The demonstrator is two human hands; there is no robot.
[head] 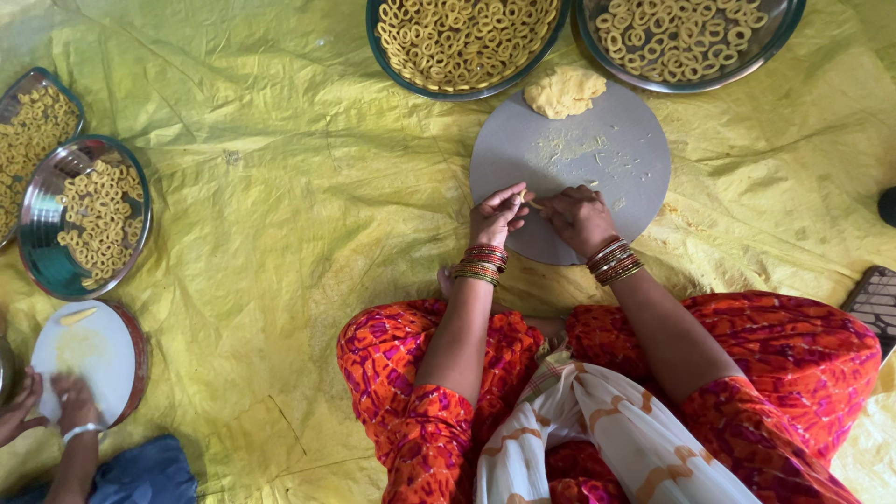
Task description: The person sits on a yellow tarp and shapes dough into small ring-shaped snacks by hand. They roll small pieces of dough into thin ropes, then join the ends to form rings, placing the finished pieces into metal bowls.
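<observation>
Two hands meet over a small strip of yellow dough (532,197), which lies between their fingertips just above the near part of a round grey board (597,163). The left hand (497,216) has its fingers curled in and pinches one end of the strip; the right hand (580,217) is likewise closed down on the other end, knuckles up. Both wrists carry stacks of red and gold bangles (481,262). On the far edge of the board sits a lump of dough (564,91), with crumbs and smears between it and the hands. Beyond the board stand two round metal trays (464,42) filled with small dough rings. All of this rests on a yellow sheet (280,187) spread on the floor. Well apart, at the left, two more trays of rings (89,217) lie beside a white round board (86,359), where another person's hands (73,401) press down.
</observation>
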